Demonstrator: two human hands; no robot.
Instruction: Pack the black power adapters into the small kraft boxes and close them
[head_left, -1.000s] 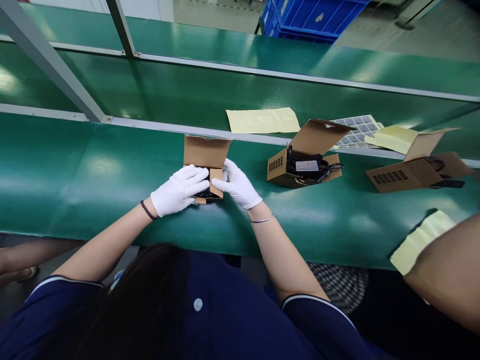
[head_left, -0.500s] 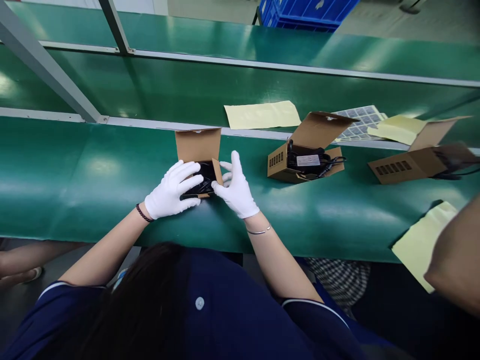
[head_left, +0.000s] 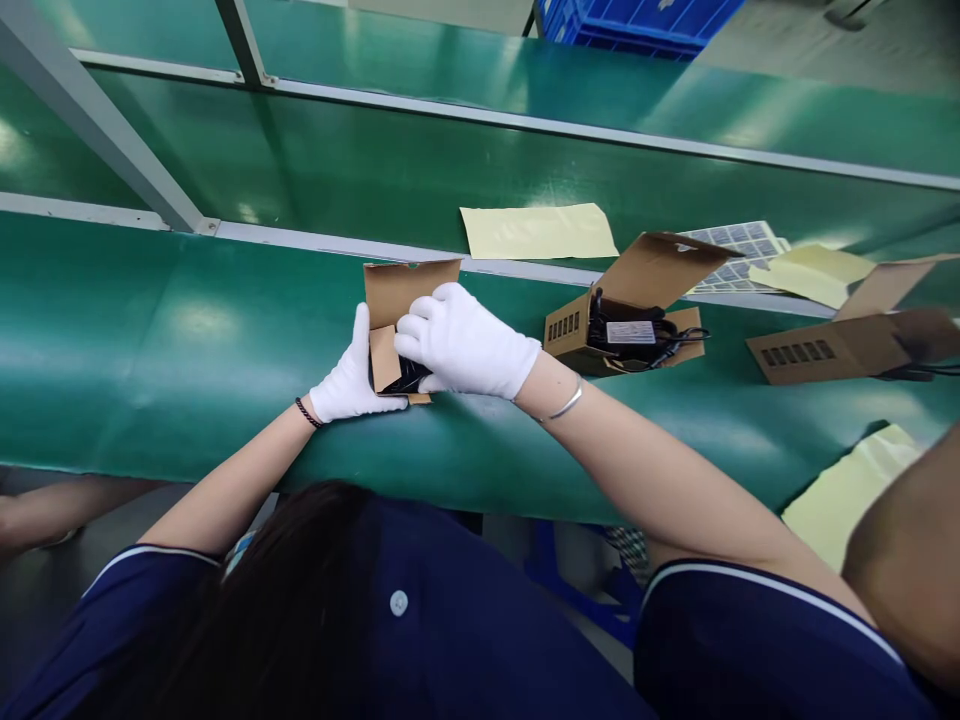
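A small brown cardboard box sits on the green bench in front of me, its lid raised at the back. Black contents, perhaps a cable, show inside, partly covered by a side flap folded inward on the left. My left hand, in a white glove, wraps the box's left side, thumb up and fingers along the front. Over the right side lies my gloved right hand, its fingers curled at the box opening and partly hiding it. The right flap is out of sight beneath that hand.
Right of my hands stands an open box holding a labelled black device with cables. Another open box is farther right. Yellow paper and a label sheet lie behind. Someone's arm enters at right; a metal post rises left.
My right hand has moved over the box from its right side, fingers now curled. The left flap now lies folded inward. My left hand has shifted to grip the box's left side.
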